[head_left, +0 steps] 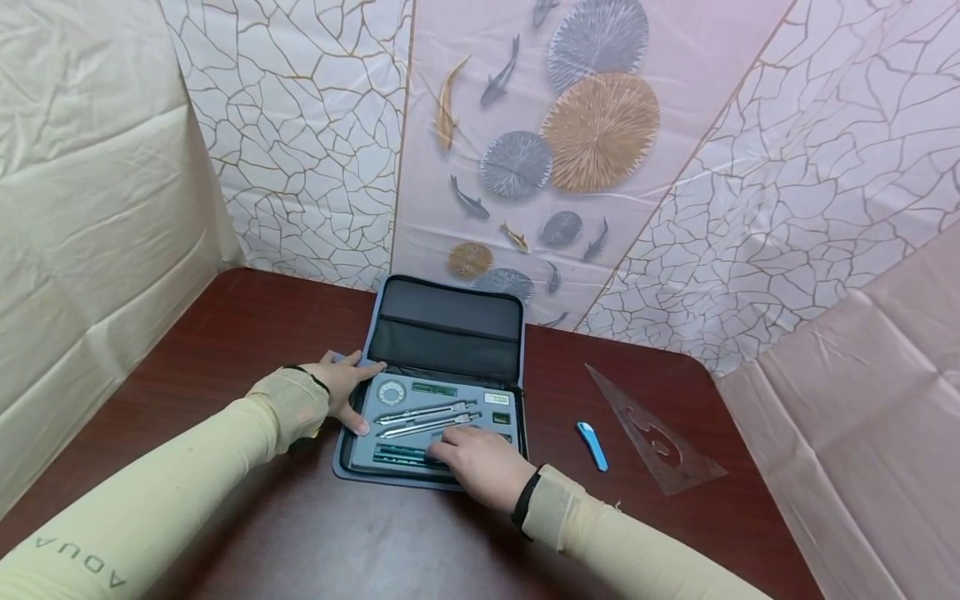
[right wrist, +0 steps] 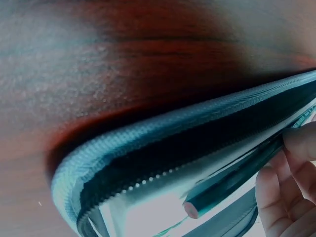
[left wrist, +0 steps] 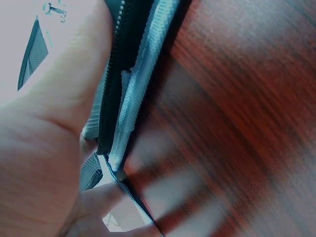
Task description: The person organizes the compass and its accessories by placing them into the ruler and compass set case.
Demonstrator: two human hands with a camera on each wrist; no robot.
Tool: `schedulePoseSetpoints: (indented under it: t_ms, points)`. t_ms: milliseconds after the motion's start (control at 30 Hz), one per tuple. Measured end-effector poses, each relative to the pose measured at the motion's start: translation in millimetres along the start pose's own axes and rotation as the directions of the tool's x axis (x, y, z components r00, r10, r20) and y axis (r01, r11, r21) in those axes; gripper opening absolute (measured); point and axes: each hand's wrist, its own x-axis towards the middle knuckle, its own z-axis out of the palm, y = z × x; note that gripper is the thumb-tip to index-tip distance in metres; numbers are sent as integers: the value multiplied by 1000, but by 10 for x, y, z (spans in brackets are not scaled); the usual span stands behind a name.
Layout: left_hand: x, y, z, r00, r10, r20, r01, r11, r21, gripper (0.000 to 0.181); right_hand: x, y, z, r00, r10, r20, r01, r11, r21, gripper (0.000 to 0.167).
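An unzipped case lies on the table with its lid leaning back. Its grey tray bears two silver compasses, a round white dial, a white eraser and dark green pencils. My left hand rests spread on the case's left edge, thumb on the tray. Over the tray's front right, my right hand pinches a green pencil between thumb and fingers; in the right wrist view its blunt end sticks out toward the case's corner. The hand covers part of the tray.
Right of the case lie a light blue utility knife and a clear set square with a curved cutout. Patterned cloth hangs behind the brown table, and plain cloth stands at both sides.
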Motion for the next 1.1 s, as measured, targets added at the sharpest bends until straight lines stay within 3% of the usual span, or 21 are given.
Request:
schedulePoseSetpoints:
  t_ms: [467,1100]
  points:
    - [13,4,-4,1000,-6,3,6,999,-34,110,3,-4,4,1000,13,-24,-12,999,32,21]
    - [8,6,-17,1000,12,19,-12,1000,8,111,-76,7,-8,999,32,-25,-29,996,86,17]
